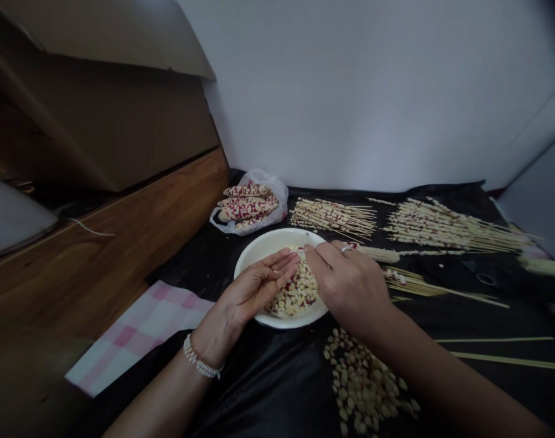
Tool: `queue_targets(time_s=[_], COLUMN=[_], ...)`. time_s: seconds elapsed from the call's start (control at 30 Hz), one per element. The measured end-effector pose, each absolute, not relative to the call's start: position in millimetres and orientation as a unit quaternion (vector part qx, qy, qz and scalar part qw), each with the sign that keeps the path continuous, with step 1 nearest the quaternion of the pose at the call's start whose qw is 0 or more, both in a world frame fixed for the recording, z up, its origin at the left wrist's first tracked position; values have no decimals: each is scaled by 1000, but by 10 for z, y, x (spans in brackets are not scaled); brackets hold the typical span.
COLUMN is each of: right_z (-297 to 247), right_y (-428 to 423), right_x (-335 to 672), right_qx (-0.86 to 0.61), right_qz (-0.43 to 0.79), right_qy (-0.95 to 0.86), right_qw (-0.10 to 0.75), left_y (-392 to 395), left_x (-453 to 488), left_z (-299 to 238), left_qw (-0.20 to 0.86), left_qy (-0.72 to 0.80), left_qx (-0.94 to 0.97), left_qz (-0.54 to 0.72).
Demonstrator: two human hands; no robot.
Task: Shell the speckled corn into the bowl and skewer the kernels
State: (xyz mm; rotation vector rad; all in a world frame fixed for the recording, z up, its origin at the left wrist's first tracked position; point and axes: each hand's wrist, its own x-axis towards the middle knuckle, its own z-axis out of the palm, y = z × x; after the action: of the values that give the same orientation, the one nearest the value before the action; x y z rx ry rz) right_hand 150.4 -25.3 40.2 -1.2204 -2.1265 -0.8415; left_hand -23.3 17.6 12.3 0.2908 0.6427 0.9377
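Note:
My left hand (pixel 263 281) is over the near left side of a white bowl (pixel 246 255), palm turned up, fingers extended and slightly cupped. My right hand (pixel 344 271), with a ring on one finger, curls over the bowl's right side. Its fingertips meet close to my left fingertips, and what they hold is hidden. Loose pale and dark red corn kernels (pixel 296 297) lie in the bowl below. Just behind my right hand shows part of a corn cob (pixel 375 253); I cannot tell whether the hand touches it.
A plastic bag (pixel 281 191) holds several speckled corn cobs (pixel 247 210). Skewers threaded with kernels (pixel 330 216) lie behind the bowl, more skewers (pixel 442 225) at right. Bare sticks (pixel 510 360) and loose kernels (pixel 364 383) lie on black sheeting (pixel 268 377). A checked cloth (pixel 140 331) is left.

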Motion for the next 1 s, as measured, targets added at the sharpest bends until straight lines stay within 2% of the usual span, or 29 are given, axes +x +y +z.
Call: queue_targets(time_s=[0.37, 0.6, 1.0], right_z=[403, 425, 411], right_y=[-270, -291, -273], right_x=[1504, 1523, 1523], right_qx=[-452, -456, -456], right_qz=[-293, -287, -284], right_qy=[-793, -796, -799], right_qw=[283, 276, 271], left_y=[183, 144, 164], left_x=[-175, -238, -199], left_z=[187, 174, 151], left_qw=[803, 831, 782], left_qy=[358, 276, 335], left_qx=[59, 151, 183], left_qz=[473, 458, 493])
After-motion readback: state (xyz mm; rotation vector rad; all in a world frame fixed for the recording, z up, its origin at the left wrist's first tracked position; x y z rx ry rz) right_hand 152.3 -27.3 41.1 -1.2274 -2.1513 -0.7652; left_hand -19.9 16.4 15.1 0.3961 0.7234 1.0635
